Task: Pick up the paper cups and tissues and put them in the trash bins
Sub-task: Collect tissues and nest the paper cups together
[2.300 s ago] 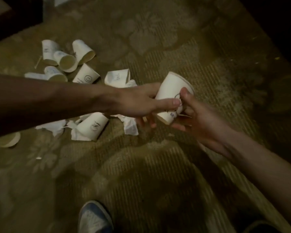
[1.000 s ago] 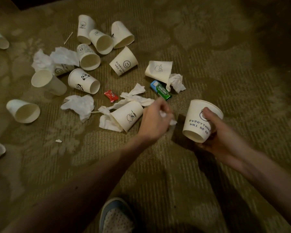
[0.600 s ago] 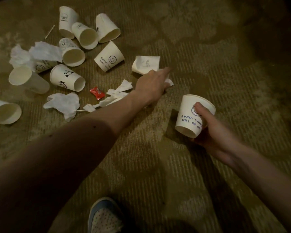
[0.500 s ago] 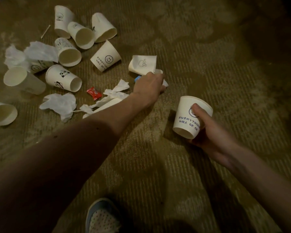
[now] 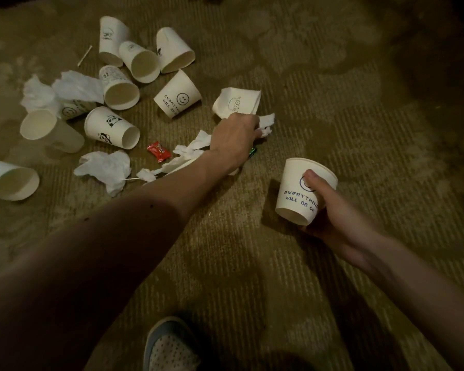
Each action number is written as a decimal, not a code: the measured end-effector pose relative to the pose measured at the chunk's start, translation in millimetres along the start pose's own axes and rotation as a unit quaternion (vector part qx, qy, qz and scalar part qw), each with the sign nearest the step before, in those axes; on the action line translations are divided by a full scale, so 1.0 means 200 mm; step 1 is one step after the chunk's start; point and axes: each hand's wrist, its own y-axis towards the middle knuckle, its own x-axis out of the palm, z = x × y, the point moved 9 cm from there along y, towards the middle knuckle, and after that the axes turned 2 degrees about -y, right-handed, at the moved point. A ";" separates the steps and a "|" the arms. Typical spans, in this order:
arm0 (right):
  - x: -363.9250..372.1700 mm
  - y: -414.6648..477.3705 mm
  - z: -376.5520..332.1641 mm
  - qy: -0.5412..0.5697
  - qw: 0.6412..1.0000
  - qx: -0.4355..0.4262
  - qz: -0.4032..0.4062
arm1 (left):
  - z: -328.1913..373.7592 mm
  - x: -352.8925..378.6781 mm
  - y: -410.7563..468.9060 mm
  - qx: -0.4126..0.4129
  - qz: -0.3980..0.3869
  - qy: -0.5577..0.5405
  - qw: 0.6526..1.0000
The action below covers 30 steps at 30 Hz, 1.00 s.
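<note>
Our left grip [image 5: 232, 140] is stretched over the floor [image 5: 332, 103], fingers curled round a tissue [image 5: 268, 123], just beside a flat cup [image 5: 237, 103]. Our right grip [image 5: 332, 220] holds a cup [image 5: 295, 199] tilted, thumb across its wall, near mid-floor. Loose cups [image 5: 111, 127] and more tissues [image 5: 105, 170] lie toward the floor's far left corner, a red wrapper [image 5: 158, 151] near them. Shoe [image 5: 169, 346] at the near edge.

Wears a shoe [image 5: 169, 346], rounded at the toe, blue-grey round the rim, pale and dotted with small dark spots; shows left forearm [image 5: 118, 250] and right forearm [image 5: 413, 285] bare down to left hand [image 5: 233, 140] and right hand [image 5: 332, 220]; carries a few small dark specks on the left forearm.
</note>
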 end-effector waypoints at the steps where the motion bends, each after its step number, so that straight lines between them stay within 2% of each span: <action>1: 0.00 0.00 0.00 0.004 1.000 -0.001 0.000 | 0.01 0.00 0.00 0.008 0.002 -0.024 1.000; 3: -0.02 0.00 0.00 0.019 1.000 -0.002 -0.001 | 0.03 -0.04 -0.02 0.013 0.021 -0.087 0.996; 6: -0.04 -0.01 0.00 0.030 1.000 -0.002 -0.002 | -0.03 -0.17 -0.09 -0.024 0.078 -0.209 0.974; 9: -0.05 0.00 0.01 0.024 1.000 -0.004 0.002 | -0.19 -0.29 -0.17 -0.109 0.108 -0.309 0.939; 13: -0.01 0.01 0.02 0.021 1.000 0.005 -0.003 | -0.36 -0.36 -0.27 -0.202 0.094 -0.434 0.873; 17: 0.09 0.02 0.02 0.014 0.999 0.006 -0.030 | -0.40 -0.40 -0.31 -0.206 0.086 -0.441 0.869; 19: 0.12 0.02 0.02 0.006 0.999 0.004 -0.039 | -0.39 -0.34 -0.30 -0.214 0.050 -0.412 0.884; 21: 0.14 0.02 0.01 0.002 0.999 0.003 -0.043 | -0.36 -0.29 -0.27 -0.189 0.013 -0.340 0.921; 23: 0.15 0.01 0.01 -0.003 0.999 0.000 -0.042 | -0.28 -0.23 -0.22 -0.100 -0.045 -0.184 0.977; 24: 0.15 0.01 0.01 -0.008 0.999 -0.002 -0.042 | -0.24 -0.18 -0.21 -0.048 -0.087 -0.081 0.992; 26: 0.16 0.00 0.01 -0.010 0.999 -0.004 -0.043 | -0.20 -0.05 -0.22 0.029 -0.167 0.087 0.982; 27: 0.16 -0.01 0.02 -0.004 0.999 -0.003 -0.041 | -0.19 0.00 -0.22 0.050 -0.193 0.134 0.971; 30: 0.14 -0.01 0.03 0.012 0.999 0.009 -0.032 | -0.17 0.07 -0.21 0.082 -0.194 0.192 0.959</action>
